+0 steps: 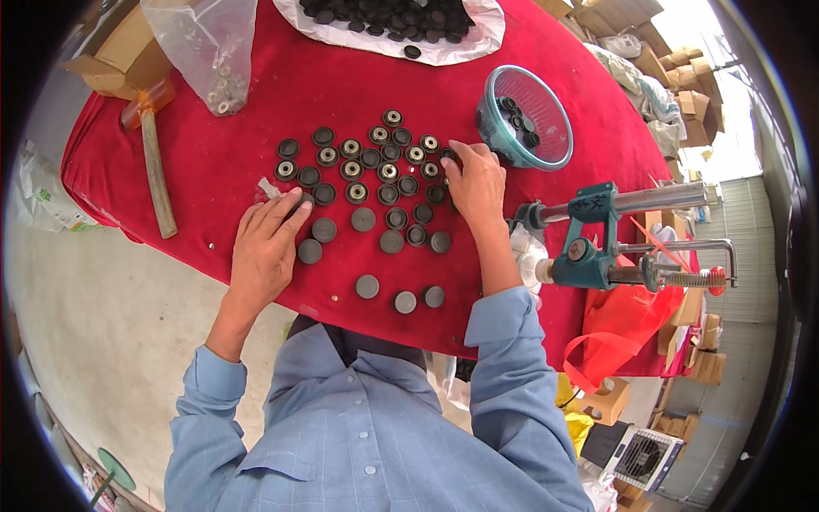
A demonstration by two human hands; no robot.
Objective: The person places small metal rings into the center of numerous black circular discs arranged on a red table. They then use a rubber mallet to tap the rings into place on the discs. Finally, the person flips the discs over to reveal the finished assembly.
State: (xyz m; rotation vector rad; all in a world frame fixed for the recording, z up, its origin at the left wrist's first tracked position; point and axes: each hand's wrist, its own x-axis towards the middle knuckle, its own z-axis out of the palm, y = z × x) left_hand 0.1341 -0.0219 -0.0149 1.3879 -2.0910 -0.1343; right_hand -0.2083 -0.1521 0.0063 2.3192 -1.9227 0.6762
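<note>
Small round black caps are spread over the red tablecloth (pixel 213 154), several dish side up and several with a metal ring in them, like this cap with a ring (pixel 357 193). My left hand (pixel 266 247) rests at their left edge, fingers stretched out, fingertips against a black cap (pixel 300 200) that they partly cover. At the right edge of the group, my right hand (pixel 479 186) has its thumb and index finger around another black cap (pixel 447 154). Plain side up, a few grey-black caps (pixel 367 286) lie nearer to me.
A teal hand press (pixel 592 235) stands at right, behind it a blue basket (pixel 552 164) with black pieces. At the back lies a white sack (pixel 486 34) of black caps. Far left are a clear bag (pixel 200 51) of metal rings, a hammer (pixel 158 175) and a cardboard box (pixel 128 60).
</note>
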